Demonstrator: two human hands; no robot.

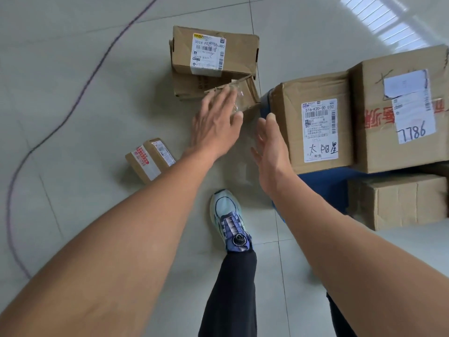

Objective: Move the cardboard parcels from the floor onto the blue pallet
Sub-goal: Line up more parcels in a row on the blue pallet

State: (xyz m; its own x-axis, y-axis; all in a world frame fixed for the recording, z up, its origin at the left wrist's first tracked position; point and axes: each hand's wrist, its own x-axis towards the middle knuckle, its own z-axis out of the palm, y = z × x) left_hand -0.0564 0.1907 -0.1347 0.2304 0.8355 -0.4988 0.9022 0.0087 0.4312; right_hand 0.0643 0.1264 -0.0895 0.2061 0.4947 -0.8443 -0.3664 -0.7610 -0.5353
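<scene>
Both my arms reach forward over the tiled floor. My left hand (pixel 215 125) is open, fingers spread, its fingertips over a small taped cardboard parcel (pixel 245 93) lying on the floor. My right hand (pixel 271 147) is open too, palm turned inward, just left of a labelled parcel (pixel 315 122) that stands on the blue pallet (pixel 323 188). A larger parcel (pixel 398 110) sits beside it on the pallet. On the floor further away, a labelled parcel (pixel 213 52) rests on another box, and a small parcel (pixel 150 159) lies to the left.
Another brown box (pixel 398 200) stands at the right near the pallet's edge. My foot in a blue and white shoe (pixel 229 220) is planted between my arms. A dark cable (pixel 73 103) curves across the pale floor tiles at the left.
</scene>
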